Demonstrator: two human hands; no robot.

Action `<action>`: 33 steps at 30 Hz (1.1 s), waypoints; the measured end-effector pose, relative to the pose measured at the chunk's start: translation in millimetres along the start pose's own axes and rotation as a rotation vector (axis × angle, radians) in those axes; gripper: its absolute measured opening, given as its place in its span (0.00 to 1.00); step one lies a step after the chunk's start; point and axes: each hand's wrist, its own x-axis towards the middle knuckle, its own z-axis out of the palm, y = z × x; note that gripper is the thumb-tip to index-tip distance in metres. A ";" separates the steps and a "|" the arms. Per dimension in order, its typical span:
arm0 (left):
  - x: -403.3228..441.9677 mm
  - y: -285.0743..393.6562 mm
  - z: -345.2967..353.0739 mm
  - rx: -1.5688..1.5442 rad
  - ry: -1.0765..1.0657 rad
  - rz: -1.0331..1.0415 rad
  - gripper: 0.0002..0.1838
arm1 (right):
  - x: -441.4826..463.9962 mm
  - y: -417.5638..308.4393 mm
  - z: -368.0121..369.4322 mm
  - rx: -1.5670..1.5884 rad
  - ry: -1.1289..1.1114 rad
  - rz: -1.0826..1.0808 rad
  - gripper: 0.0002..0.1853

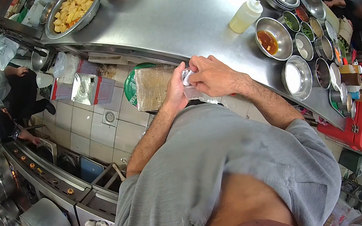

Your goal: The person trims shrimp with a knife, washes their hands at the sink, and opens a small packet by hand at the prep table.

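Note:
Close in front of my body, at the edge of the steel counter (165,23), both hands meet around a small clear and white plastic-looking item (188,78). My left hand (176,90) grips it from the left side, thumb upward. Bent over its top, the fingers of my right hand (214,76) press or pinch at the white part. Its exact kind is hidden by the fingers. Just left of my left hand, below counter height, a plastic-wrapped brown block or box (152,89) rests over a round green lid or stool top (130,89).
On the counter stand a squeeze bottle (246,16), a bowl of reddish sauce (268,43), a bowl of white powder (297,77) and several small ingredient bowls. A basin of cut potatoes (76,10) sits at far left. Another person (13,96) bends near the stove (46,170).

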 end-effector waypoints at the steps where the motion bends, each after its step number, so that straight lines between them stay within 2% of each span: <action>1: 0.5 0.0 -0.6 -0.002 -0.003 -0.008 0.24 | -0.5 -0.1 0.2 0.000 -0.001 -0.001 0.09; 7: 0.2 3.2 -0.1 -0.007 0.006 -0.019 0.24 | -1.5 -1.1 -0.7 -0.020 0.036 -0.005 0.09; 13: 3.3 0.7 -7.1 -0.011 -0.013 -0.020 0.24 | -0.3 -1.6 0.2 -0.034 -0.019 0.047 0.11; 22: 3.5 1.6 -7.6 -0.006 0.028 -0.018 0.25 | 3.0 -2.2 7.3 0.207 -0.018 0.170 0.05; 31: 10.3 -2.8 -18.1 0.006 0.001 -0.059 0.26 | 7.1 5.6 9.2 0.185 -0.090 0.166 0.02; 33: 11.3 -3.9 -20.9 0.015 -0.001 -0.066 0.26 | 9.2 7.2 8.6 0.144 -0.179 0.181 0.03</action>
